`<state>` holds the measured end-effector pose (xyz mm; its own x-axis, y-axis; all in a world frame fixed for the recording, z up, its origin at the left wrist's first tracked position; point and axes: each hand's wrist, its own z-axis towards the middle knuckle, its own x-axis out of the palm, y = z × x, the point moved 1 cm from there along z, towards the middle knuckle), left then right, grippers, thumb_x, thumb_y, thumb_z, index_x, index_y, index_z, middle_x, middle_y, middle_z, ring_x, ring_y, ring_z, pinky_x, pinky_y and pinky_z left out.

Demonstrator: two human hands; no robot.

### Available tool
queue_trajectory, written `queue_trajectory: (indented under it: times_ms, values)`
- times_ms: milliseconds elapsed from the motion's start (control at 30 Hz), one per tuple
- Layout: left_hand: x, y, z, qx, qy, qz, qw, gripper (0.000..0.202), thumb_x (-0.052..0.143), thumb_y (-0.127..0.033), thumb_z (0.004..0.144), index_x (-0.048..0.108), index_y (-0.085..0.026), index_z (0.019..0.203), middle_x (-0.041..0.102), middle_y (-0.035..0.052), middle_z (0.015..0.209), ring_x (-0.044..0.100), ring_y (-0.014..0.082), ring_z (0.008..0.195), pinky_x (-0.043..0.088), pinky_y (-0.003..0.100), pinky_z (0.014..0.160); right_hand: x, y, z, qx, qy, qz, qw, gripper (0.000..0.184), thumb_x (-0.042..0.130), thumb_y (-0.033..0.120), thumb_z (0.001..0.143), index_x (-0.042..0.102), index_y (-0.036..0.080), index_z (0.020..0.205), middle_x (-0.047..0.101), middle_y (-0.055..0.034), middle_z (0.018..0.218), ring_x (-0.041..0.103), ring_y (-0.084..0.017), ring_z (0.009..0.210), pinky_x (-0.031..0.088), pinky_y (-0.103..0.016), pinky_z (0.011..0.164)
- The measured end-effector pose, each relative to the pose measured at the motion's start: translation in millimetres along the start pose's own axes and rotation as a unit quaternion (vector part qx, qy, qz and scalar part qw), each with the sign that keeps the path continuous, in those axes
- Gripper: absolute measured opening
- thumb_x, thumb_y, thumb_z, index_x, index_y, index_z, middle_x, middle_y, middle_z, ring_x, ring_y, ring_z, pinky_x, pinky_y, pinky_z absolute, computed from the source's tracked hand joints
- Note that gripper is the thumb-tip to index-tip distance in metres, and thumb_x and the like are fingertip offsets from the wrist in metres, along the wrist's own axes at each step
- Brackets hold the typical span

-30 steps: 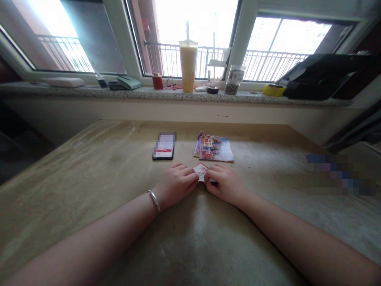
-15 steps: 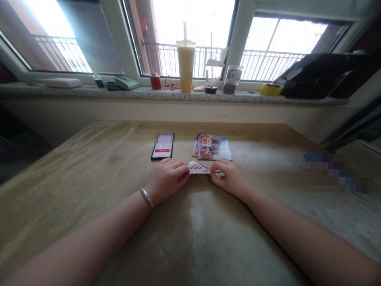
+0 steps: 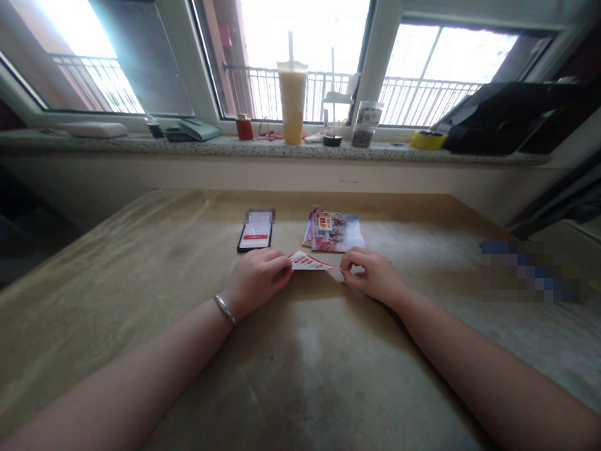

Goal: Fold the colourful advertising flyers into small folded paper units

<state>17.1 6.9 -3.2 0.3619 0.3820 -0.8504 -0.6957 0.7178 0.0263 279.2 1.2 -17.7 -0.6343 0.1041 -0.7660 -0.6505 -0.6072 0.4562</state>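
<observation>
A white sheet of paper with red print (image 3: 310,262) is stretched between my two hands, low over the table. My left hand (image 3: 260,275) pinches its left end; a silver bangle sits on that wrist. At the other end, my right hand (image 3: 370,274) grips a corner between thumb and fingers, which form a small loop. Just beyond the paper lies a small stack of colourful printed flyers (image 3: 339,233), one showing a yellow price label. A phone (image 3: 256,235) with a lit screen and a red button rests behind my left hand.
The table (image 3: 300,363) reaches the wall under the window. On the stone sill (image 3: 188,149) stand a tall cup of yellow drink (image 3: 293,103), a red jar (image 3: 245,128), clear containers (image 3: 364,125), yellow tape (image 3: 428,139) and a black bag (image 3: 498,122). A blurred patch covers something at the right.
My hands have drawn slightly apart, the left to the left and the right to the right. More of the paper shows between them, its right end now narrowing to a corner.
</observation>
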Motion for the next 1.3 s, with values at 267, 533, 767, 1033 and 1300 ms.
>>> queue_trajectory:
  times_ms: [267,533,767,1033,1300]
  values:
    - [2.4,9,-3,-0.026,-0.002,-0.042,0.999,0.012,0.051,-0.02,0.085,0.058,-0.017,0.075,0.06,0.0015,0.075,0.053,0.0127,0.068,0.04,0.023,0.062,-7,-23,-3,0.037,-0.009,0.008,0.999,0.008,0.053,0.012,0.07,0.054,0.02,0.07,0.059,0.0009,0.071,0.054,-0.012,0.066,0.043,-0.024,0.062]
    - [5.9,-1,3,0.031,0.013,-0.001,0.999,0.016,0.049,-0.023,0.087,0.059,-0.018,0.076,0.061,0.0024,0.075,0.053,0.0155,0.069,0.04,0.028,0.066,-2,2,3,-0.057,-0.031,-0.06,0.996,0.012,0.063,0.03,0.08,0.06,0.02,0.085,0.065,-0.0053,0.086,0.056,-0.02,0.086,0.043,-0.032,0.077]
    - [9.9,-16,7,0.074,-0.001,-0.011,0.997,0.018,0.047,-0.023,0.089,0.059,-0.018,0.077,0.062,0.0013,0.075,0.05,0.0138,0.067,0.038,0.028,0.069,16,28,5,-0.11,-0.008,-0.156,0.982,0.016,0.054,0.03,0.087,0.063,0.02,0.08,0.064,-0.0037,0.08,0.053,-0.018,0.078,0.039,-0.029,0.072]
    - [10.6,-13,6,0.088,0.024,-0.038,0.995,0.018,0.049,-0.026,0.089,0.057,-0.018,0.076,0.061,-0.0001,0.073,0.051,0.0135,0.068,0.037,0.029,0.072,17,25,5,-0.127,0.011,-0.153,0.98,0.012,0.053,0.021,0.083,0.061,0.02,0.074,0.063,-0.002,0.077,0.051,-0.016,0.074,0.036,-0.028,0.069]
    - [8.6,-5,5,0.086,0.049,-0.058,0.993,0.015,0.052,-0.026,0.088,0.059,-0.018,0.078,0.062,0.0002,0.075,0.051,0.0134,0.07,0.037,0.028,0.072,10,12,-1,-0.076,0.058,-0.079,0.992,0.006,0.055,0.015,0.077,0.057,0.019,0.073,0.061,-0.0014,0.077,0.053,-0.012,0.07,0.037,-0.023,0.063]
